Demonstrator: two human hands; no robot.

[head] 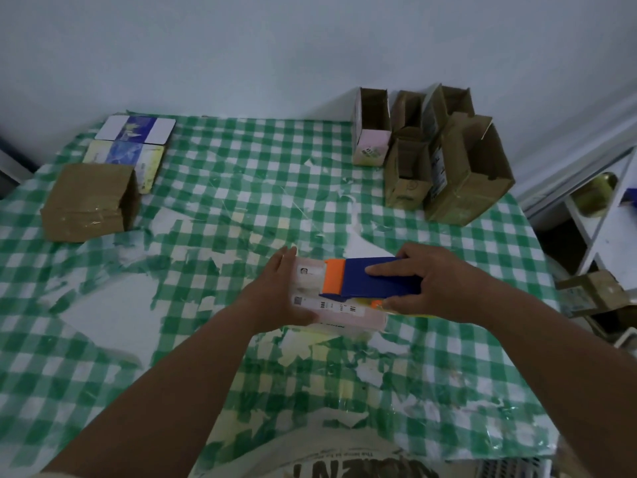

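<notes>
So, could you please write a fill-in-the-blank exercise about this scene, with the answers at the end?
1. The right hand grips a blue and ____ tool.
2. The left hand presses against a pale box on the ____ and white checked tablecloth.
3. The open cardboard boxes stand at the table's far ____ corner.
Answers: orange; green; right.
</notes>
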